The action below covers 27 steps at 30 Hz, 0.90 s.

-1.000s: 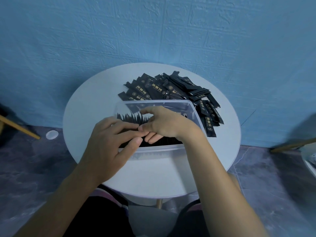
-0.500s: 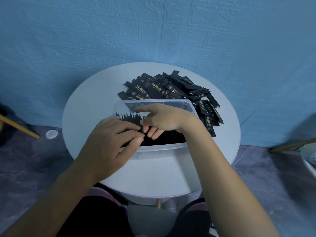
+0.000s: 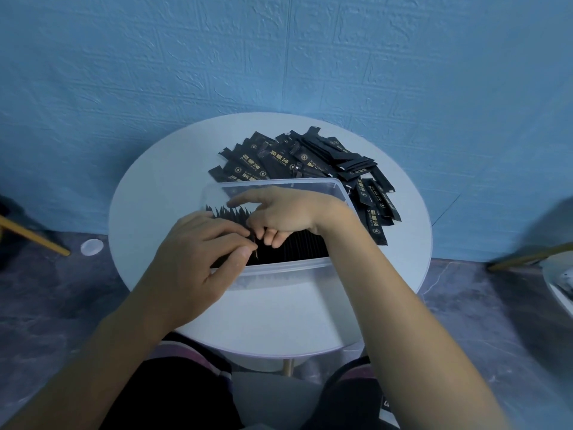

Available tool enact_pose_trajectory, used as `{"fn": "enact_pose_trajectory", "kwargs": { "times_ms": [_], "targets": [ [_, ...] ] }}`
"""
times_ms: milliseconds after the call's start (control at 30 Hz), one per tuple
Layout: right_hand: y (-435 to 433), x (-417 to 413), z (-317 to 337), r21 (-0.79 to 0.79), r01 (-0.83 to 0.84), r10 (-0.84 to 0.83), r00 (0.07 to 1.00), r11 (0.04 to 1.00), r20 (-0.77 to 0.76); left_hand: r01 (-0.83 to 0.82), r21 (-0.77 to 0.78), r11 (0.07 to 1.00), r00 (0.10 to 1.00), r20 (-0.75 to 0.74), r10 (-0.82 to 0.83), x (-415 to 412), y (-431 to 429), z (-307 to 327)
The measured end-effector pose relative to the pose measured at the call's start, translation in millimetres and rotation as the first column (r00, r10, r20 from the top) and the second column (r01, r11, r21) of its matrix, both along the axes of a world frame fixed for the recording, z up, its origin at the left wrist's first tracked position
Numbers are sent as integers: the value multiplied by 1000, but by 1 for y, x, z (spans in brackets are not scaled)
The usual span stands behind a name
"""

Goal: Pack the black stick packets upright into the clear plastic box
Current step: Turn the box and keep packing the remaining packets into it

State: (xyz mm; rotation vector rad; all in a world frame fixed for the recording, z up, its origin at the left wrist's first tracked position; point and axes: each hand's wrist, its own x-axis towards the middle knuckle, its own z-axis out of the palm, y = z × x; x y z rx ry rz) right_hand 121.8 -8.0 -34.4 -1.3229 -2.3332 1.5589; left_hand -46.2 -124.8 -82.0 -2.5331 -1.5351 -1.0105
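Observation:
A clear plastic box (image 3: 288, 267) stands in the middle of the round white table (image 3: 148, 197). Black stick packets (image 3: 297, 246) stand upright in a row inside it. My left hand (image 3: 192, 259) lies over the box's left end, its thumb and fingers pinching the top of a packet. My right hand (image 3: 285, 212) reaches in from the right, forefinger stretched out, the other fingers curled down onto the packet tops. A loose pile of black packets (image 3: 297, 159) lies flat behind and to the right of the box.
A blue textured wall rises just behind the table. A small white disc (image 3: 91, 246) lies on the dark floor at left, near a wooden leg (image 3: 34, 235). Another wooden leg (image 3: 527, 257) and a white object (image 3: 558, 280) sit at right.
Both hands have stayed over the box's left part. My right hand's fingers have shifted slightly along the packet tops, and my left thumb has closed in on a packet.

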Motion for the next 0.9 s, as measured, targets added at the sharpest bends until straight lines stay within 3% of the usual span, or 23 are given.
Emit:
{"fn": "enact_pose_trajectory", "kwargs": {
  "times_ms": [333,700,900],
  "targets": [
    [-1,9,-6,26,67,-65,993,997,-95,-9,-62,998,999,-50,6,6,3,7],
    [-5,20,-8,98,100,-93,993,990,-71,-47,-29,998,999,-24,46,8,2,0],
    [-19,57,-6,276,245,-219,968,929,-123,-53,-37,998,999,-8,52,7,1,-2]
  ]
}}
